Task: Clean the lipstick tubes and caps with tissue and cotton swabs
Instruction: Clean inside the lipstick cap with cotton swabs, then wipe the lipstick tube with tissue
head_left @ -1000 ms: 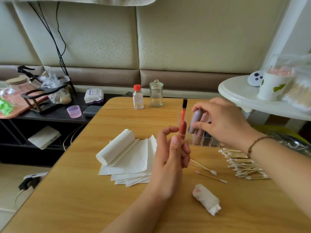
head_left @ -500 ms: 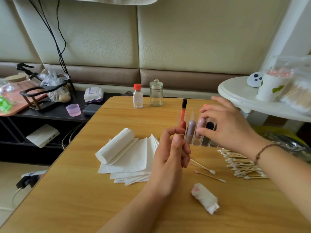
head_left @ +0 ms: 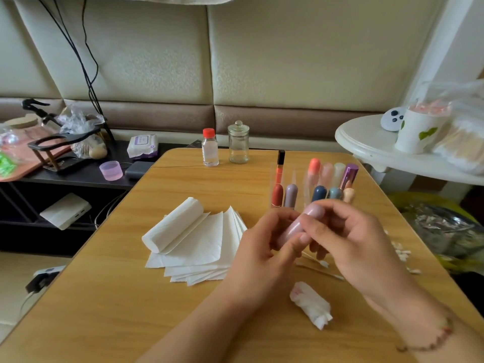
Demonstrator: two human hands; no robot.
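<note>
I'm seeing the pink lipstick tube [head_left: 301, 225] lying tilted above the counter [head_left: 131, 297], rounded end pointing up-right. My left hand [head_left: 262, 247] is gripping its lower part; my right hand [head_left: 345, 237] is pinching the top.

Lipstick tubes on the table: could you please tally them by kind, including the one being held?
Rounded-cap tubes standing upright: 8
Slim orange gloss tube with black cap: 1
Metallic purple tube: 1
Pink tube held by left hand and right hand: 1
Total: 11
</note>
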